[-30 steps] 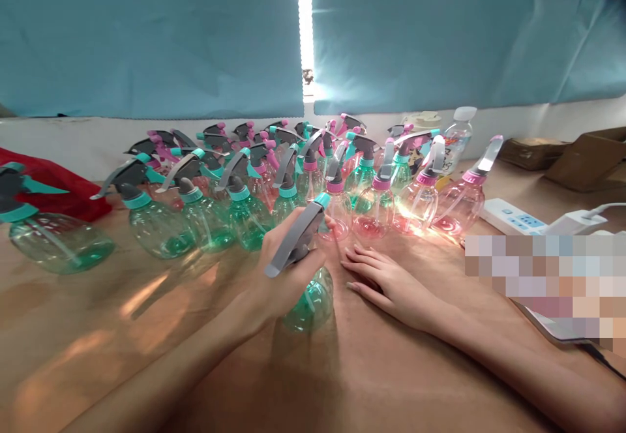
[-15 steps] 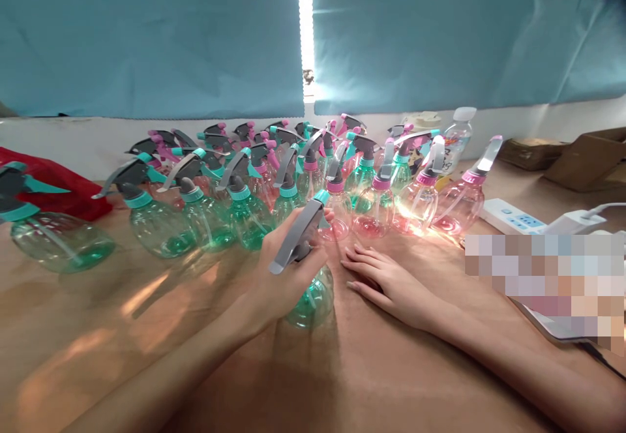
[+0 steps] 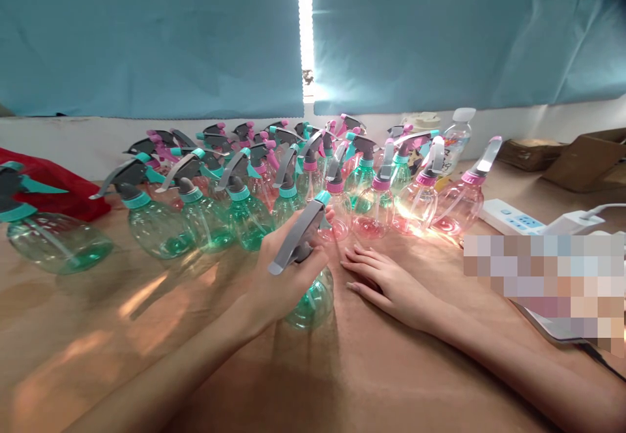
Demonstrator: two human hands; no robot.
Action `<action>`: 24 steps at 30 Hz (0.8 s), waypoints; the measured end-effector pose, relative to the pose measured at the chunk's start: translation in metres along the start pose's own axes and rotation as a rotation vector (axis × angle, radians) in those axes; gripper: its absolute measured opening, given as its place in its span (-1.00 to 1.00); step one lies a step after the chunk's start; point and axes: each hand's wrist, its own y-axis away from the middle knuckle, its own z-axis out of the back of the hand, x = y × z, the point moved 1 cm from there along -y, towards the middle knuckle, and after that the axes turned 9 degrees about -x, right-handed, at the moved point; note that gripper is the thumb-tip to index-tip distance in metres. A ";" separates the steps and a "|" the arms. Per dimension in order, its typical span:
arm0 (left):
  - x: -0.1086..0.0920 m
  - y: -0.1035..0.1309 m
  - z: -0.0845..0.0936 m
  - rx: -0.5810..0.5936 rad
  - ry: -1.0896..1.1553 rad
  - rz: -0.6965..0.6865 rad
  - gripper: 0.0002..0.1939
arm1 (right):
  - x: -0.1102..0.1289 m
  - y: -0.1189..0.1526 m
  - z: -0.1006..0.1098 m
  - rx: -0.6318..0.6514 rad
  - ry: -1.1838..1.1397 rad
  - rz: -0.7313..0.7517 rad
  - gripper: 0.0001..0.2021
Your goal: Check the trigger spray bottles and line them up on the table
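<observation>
My left hand (image 3: pixel 281 267) is wrapped around the neck of a clear green spray bottle (image 3: pixel 312 302) that stands upright on the brown tabletop (image 3: pixel 381 381). Its grey sprayer head (image 3: pixel 299 234), tipped with teal, sticks up above my fingers and points away from me. The bottle's collar is hidden by the hand. To the right, my right hand (image 3: pixel 386 283) lies palm down on the table with its fingers stretched out, holding nothing. Just beyond its fingertips stands a pink spray bottle (image 3: pixel 372 214).
Several green spray bottles (image 3: pixel 161 227) and pink ones (image 3: pixel 460 201) stand in rows behind my hands. A red bag (image 3: pixel 63 192) lies at the left. On the right are a white power strip (image 3: pixel 511 216), a water bottle (image 3: pixel 457 138) and a cardboard box (image 3: pixel 587 159). Teal curtains (image 3: pixel 156 42) hang behind.
</observation>
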 end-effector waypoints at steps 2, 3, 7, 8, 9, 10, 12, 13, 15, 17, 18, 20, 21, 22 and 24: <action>0.000 0.000 0.000 -0.005 0.005 0.004 -0.54 | 0.000 0.000 0.000 0.006 0.005 -0.003 -0.59; -0.001 0.000 0.000 -0.005 0.006 0.005 -0.54 | 0.000 0.000 0.000 0.007 0.004 -0.004 -0.58; -0.002 0.001 0.000 0.008 0.013 0.023 -0.53 | 0.000 0.001 0.000 -0.002 -0.006 -0.002 -0.58; -0.003 0.001 0.000 0.013 0.017 0.032 -0.51 | 0.000 0.001 0.000 -0.004 -0.007 0.000 -0.58; -0.003 0.001 0.000 0.015 0.022 0.043 -0.50 | 0.000 0.001 0.000 -0.004 -0.008 0.002 -0.58; -0.004 0.001 0.000 0.021 0.027 0.053 -0.48 | 0.000 0.000 0.000 -0.004 -0.009 0.005 -0.58; -0.005 0.000 0.000 0.032 0.034 0.066 -0.46 | 0.000 0.000 0.001 -0.002 -0.008 0.009 -0.58; -0.005 0.000 -0.001 0.035 0.036 0.069 -0.46 | 0.000 0.000 0.001 0.001 -0.006 0.010 -0.58; -0.005 0.000 -0.001 0.034 0.045 0.069 -0.47 | 0.000 0.000 0.001 0.006 0.000 0.006 -0.58; -0.005 0.000 -0.001 0.032 0.048 0.065 -0.47 | 0.000 0.000 0.001 0.014 0.011 0.003 -0.58; -0.005 0.000 -0.001 0.029 0.047 0.060 -0.47 | 0.000 0.000 0.001 0.018 0.014 0.003 -0.57; -0.005 0.001 -0.001 0.006 0.031 0.047 -0.51 | -0.001 0.000 0.001 0.019 0.015 0.005 -0.57; -0.005 0.001 -0.002 -0.012 0.016 0.040 -0.52 | -0.001 0.000 0.000 0.018 0.013 0.007 -0.57; -0.005 0.001 -0.002 -0.032 0.000 0.034 -0.53 | -0.001 0.000 0.000 0.016 0.011 0.008 -0.57; -0.006 0.002 -0.002 -0.074 -0.025 0.021 -0.53 | -0.002 0.001 0.000 0.018 0.015 0.007 -0.57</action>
